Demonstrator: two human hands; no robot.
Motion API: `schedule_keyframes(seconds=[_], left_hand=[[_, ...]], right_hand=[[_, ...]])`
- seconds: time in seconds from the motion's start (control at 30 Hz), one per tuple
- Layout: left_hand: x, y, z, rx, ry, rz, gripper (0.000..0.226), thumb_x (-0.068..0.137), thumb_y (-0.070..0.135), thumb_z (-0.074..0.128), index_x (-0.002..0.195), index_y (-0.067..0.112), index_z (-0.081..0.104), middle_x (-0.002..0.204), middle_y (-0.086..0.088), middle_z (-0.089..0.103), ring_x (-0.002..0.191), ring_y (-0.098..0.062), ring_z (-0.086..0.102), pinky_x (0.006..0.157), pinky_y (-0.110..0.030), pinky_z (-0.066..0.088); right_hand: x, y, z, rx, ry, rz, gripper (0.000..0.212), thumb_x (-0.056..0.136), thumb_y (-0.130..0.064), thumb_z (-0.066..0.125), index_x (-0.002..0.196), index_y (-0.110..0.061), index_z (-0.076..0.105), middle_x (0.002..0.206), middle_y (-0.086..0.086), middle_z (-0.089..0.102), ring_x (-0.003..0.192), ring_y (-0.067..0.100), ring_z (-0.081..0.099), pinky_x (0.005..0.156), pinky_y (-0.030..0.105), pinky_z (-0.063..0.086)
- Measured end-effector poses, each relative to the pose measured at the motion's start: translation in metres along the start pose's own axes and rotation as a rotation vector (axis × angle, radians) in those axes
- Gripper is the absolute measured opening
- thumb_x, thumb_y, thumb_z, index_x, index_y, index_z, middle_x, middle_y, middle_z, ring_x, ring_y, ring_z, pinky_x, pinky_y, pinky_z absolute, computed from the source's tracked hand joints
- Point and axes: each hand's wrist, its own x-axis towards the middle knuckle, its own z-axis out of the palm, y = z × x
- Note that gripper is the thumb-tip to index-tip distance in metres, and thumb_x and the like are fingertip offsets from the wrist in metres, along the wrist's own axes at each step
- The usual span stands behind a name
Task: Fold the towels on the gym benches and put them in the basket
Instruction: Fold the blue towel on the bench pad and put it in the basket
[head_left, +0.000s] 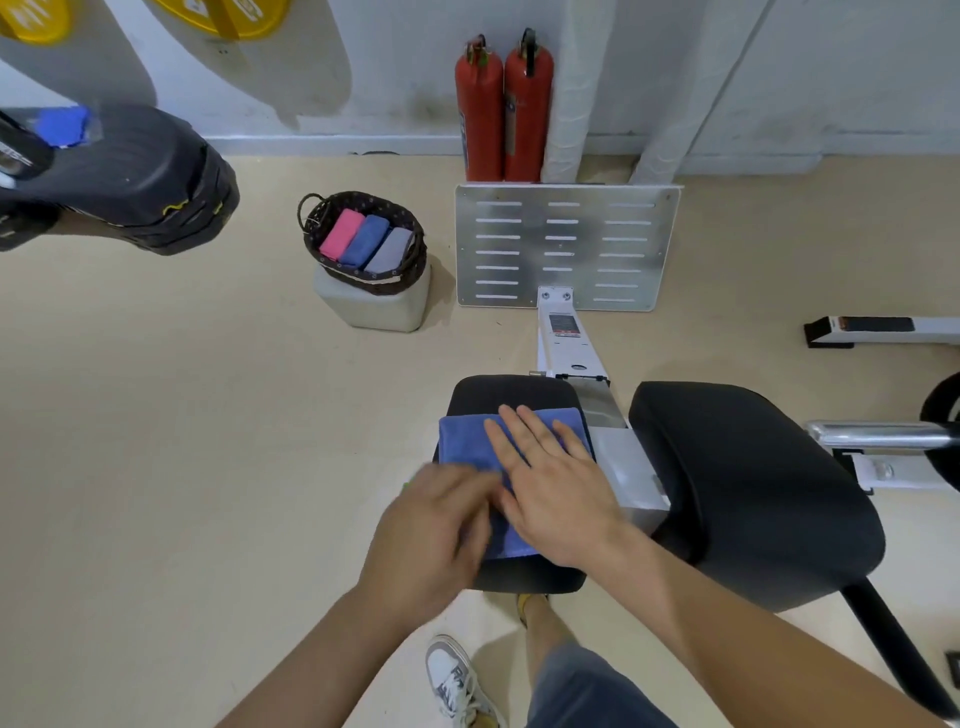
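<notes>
Blue towel under the flat, released right hand could slip off the bench if the blurred left hand, grip unclear, tugs unevenly.

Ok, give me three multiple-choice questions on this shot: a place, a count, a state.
1. Where does the basket sit? A on a pale block B on a bench C on a wall hook
2. How many towels lie in it? A one B three C five
3. How does the right hand lie on the bench towel? A flat, fingers straight B as a fist C pinching a corner

1 A, the block stands right under it.
2 B, pink, blue and grey lie side by side.
3 A, its palm is down on the cloth.
</notes>
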Motion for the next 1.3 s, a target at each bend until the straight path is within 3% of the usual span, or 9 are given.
schedule_keyframes(seconds=[0.1,0.2,0.33,0.53,0.63,0.77,0.9,1.03,1.3], left_hand=[[0.032,-0.01,0.021,0.103,0.034,-0.065,0.046,0.098,0.027,0.031,0.136,0.011,0.049,0.14,-0.005,0.051,0.13,-0.018,0.044,0.111,-0.028,0.031],[0.034,-0.026,0.049,0.172,-0.069,-0.159,0.056,0.1,0.039,0.018,0.145,0.011,0.037,0.151,-0.007,0.037,0.141,-0.023,0.032,0.116,-0.039,0.027],[0.029,-0.039,0.051,0.132,-0.035,-0.162,0.058,0.098,0.045,0.02,0.145,0.016,0.037,0.151,-0.002,0.037,0.141,-0.019,0.03,0.117,-0.031,0.022],[0.032,-0.035,0.046,0.147,-0.05,-0.229,0.057,0.097,0.044,0.019,0.142,0.018,0.042,0.147,-0.003,0.041,0.137,-0.021,0.035,0.11,-0.045,0.035],[0.023,-0.022,0.036,0.253,-0.011,-0.075,0.047,0.091,0.032,0.035,0.13,0.015,0.055,0.138,-0.01,0.05,0.126,-0.026,0.046,0.102,-0.046,0.043],[-0.013,-0.014,0.048,0.219,0.03,0.185,0.04,0.09,0.034,0.056,0.123,0.012,0.058,0.129,-0.007,0.055,0.118,-0.022,0.051,0.099,-0.037,0.044],[-0.024,-0.028,0.056,0.394,-0.099,0.179,0.076,0.074,0.04,0.072,0.138,0.015,0.042,0.145,-0.007,0.045,0.135,-0.022,0.037,0.111,-0.04,0.027],[-0.019,-0.03,0.056,0.431,-0.036,0.214,0.055,0.082,0.033,0.06,0.133,0.016,0.047,0.14,-0.007,0.051,0.13,-0.023,0.047,0.111,-0.038,0.027],[-0.011,-0.026,0.05,0.458,-0.032,0.251,0.061,0.06,0.018,0.083,0.118,0.009,0.066,0.124,-0.01,0.064,0.115,-0.027,0.062,0.096,-0.043,0.048]], right_hand=[[-0.002,0.002,-0.004,0.023,0.044,-0.034,0.066,0.091,-0.05,0.032,0.139,-0.009,0.048,0.147,0.006,0.046,0.137,0.02,0.041,0.111,0.039,0.037],[-0.02,0.008,0.0,0.052,0.075,-0.022,0.065,0.091,-0.049,0.036,0.139,-0.007,0.047,0.147,0.009,0.045,0.137,0.022,0.041,0.112,0.037,0.027],[-0.045,0.018,0.009,0.019,0.085,0.046,0.071,0.092,-0.056,0.032,0.146,-0.009,0.036,0.153,0.008,0.036,0.141,0.022,0.035,0.112,0.042,0.035],[-0.044,0.019,0.004,-0.04,0.002,0.078,0.078,0.085,-0.061,0.027,0.139,-0.01,0.048,0.144,0.011,0.048,0.13,0.025,0.049,0.101,0.044,0.046],[-0.045,0.019,0.003,-0.038,0.024,0.072,0.077,0.082,-0.061,0.028,0.136,-0.011,0.052,0.141,0.011,0.052,0.127,0.025,0.053,0.097,0.042,0.047],[-0.045,0.016,0.003,0.095,0.031,0.115,0.085,0.079,-0.066,0.016,0.152,-0.021,0.021,0.16,0.001,0.017,0.147,0.018,0.017,0.115,0.044,0.022],[-0.061,0.001,0.01,0.098,0.237,0.109,0.063,0.084,-0.045,0.054,0.139,-0.015,0.046,0.15,0.009,0.038,0.139,0.024,0.037,0.108,0.048,0.038],[-0.073,-0.009,0.032,0.003,0.359,-0.043,0.07,0.07,-0.026,0.079,0.133,-0.008,0.054,0.142,0.017,0.048,0.132,0.03,0.047,0.108,0.041,0.035],[-0.065,0.0,0.046,-0.15,0.376,-0.063,0.069,0.07,-0.018,0.079,0.133,-0.005,0.054,0.138,0.016,0.053,0.127,0.029,0.053,0.101,0.041,0.045]])
